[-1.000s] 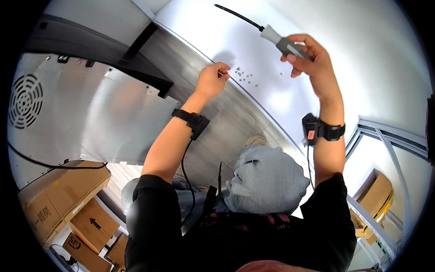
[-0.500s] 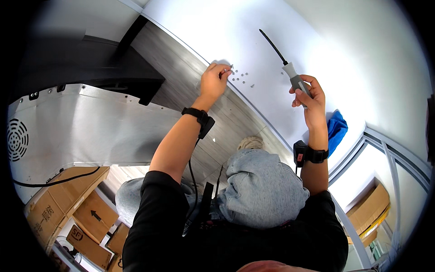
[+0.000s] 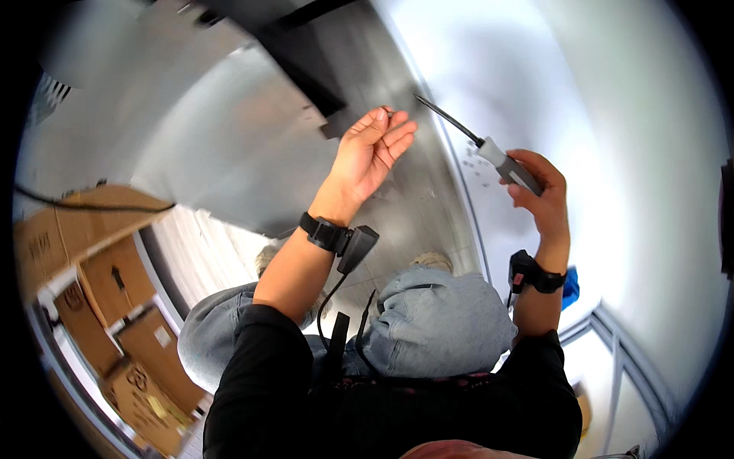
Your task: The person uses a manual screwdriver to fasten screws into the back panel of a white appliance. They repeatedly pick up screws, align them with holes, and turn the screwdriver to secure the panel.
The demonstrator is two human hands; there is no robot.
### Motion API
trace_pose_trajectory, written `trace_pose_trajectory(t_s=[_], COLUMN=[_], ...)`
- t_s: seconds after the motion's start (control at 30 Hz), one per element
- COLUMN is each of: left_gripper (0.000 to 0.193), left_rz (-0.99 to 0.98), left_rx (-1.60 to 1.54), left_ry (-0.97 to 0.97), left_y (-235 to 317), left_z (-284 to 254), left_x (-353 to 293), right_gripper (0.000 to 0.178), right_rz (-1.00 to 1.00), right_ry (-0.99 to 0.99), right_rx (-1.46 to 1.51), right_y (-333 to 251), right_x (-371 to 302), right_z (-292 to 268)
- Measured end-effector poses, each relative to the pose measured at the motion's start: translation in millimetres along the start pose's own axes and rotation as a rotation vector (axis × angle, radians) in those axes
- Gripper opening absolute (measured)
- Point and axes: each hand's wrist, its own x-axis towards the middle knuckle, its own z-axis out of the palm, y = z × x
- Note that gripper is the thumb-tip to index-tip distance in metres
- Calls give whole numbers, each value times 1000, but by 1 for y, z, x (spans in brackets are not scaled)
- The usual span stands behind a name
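Note:
My left hand is raised palm up over the floor, pinching a small screw between thumb and index finger, with the other fingers loosely extended. The screw is tiny and partly hidden by the fingertips. In my right hand is a screwdriver with a grey handle and a dark shaft. Its tip points up and left, toward the left hand but apart from it. Below the shaft, several small screws lie scattered on the white surface, blurred in this frame.
A large silver metal panel stands on the left, with a black structure behind it. A black cable crosses near stacked cardboard boxes at lower left. Beside my right wrist lies a blue cloth.
My left hand has lifted off the white surface's edge with a screw and turned palm up. The screwdriver tip has come closer to it. The view has swung left.

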Motion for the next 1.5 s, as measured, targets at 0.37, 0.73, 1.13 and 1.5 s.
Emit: trace_pose_trajectory(t_s=[0.37,0.73,1.13,1.5], left_gripper=[15,15,18,20], left_rz=[325,501,522,348], left_rx=[-179,-14,5,56], left_ry=[-45,58,-117,-73], left_y=[67,101,245,312], left_z=[-10,-12,-18,-22], left_x=[-90,-155,-270,-252], right_gripper=[39,39,36,40], right_rz=[-192,-351,-757,-623], right_ry=[-380,-427,-171,195], right_rx=[-94,-367,-537,-353], right_y=[-70,-155,-274,-228], right_x=[42,15,-75,-120], right_z=[74,131,283,398])
